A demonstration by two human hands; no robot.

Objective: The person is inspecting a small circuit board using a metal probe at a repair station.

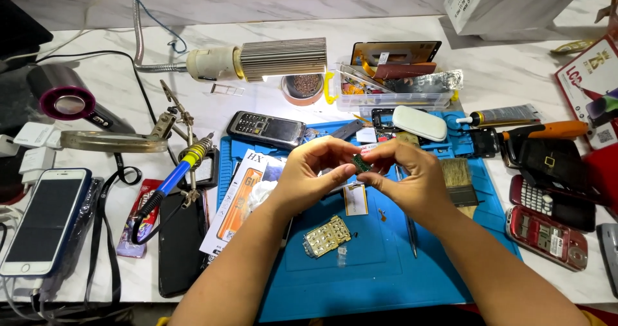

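Both hands, left hand (309,175) and right hand (405,178), pinch what looks like a small green circuit board (361,164) above the blue mat (386,268).

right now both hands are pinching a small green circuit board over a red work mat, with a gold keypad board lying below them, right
Not quite: the work mat is blue, not red, as the head view shows. The rest holds: the left hand and right hand pinch the small green circuit board, and the gold keypad board lies below them.
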